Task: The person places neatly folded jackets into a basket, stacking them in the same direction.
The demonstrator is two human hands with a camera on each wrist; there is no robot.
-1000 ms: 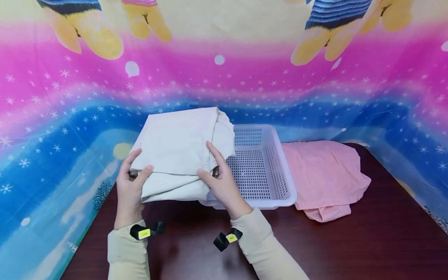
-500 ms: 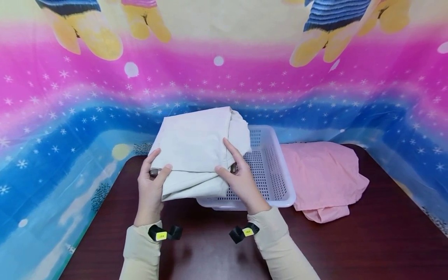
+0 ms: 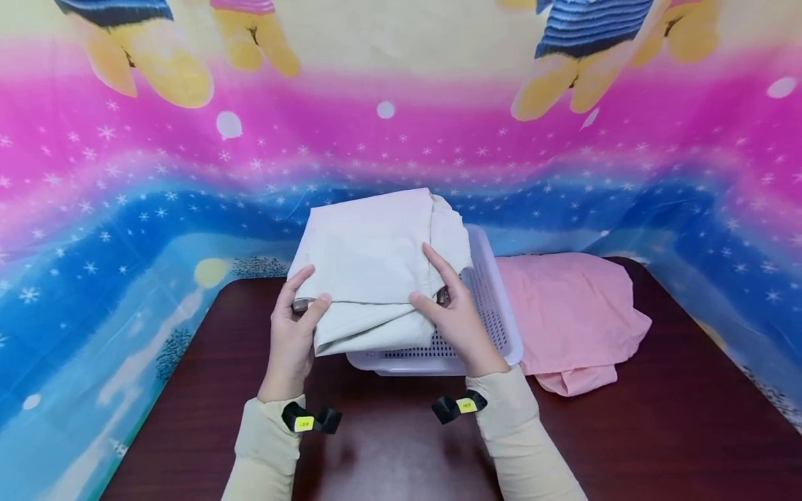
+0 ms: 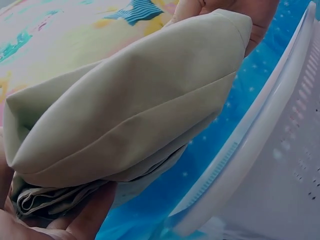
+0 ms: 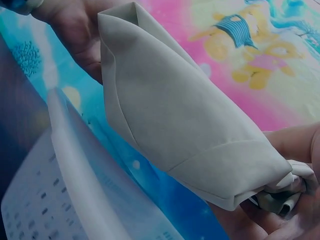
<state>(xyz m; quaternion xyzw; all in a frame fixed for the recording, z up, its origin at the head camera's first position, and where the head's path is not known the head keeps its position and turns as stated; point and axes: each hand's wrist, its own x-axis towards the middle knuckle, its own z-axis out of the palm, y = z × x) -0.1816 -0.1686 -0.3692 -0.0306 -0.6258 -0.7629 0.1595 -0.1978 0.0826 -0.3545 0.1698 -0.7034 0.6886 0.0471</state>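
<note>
Above bench (image 3: pixel 689 424) | left hand (image 3: pixel 292 341), right hand (image 3: pixel 460 320): fingers clamped on opposite sides of folded pale cloth (image 3: pixel 366 254), extending forward | right hand nearer basket (image 3: pixel 413 364)

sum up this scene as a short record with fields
held: folded white cloth bundle
grip: left hand and right hand, at opposite sides
container: white perforated rectangular plastic basket, partly hidden by the bundle in the head view
right of basket: folded pink cloth
surface: dark red-brown table
backdrop: pink-and-blue snowflake-print fabric
</note>
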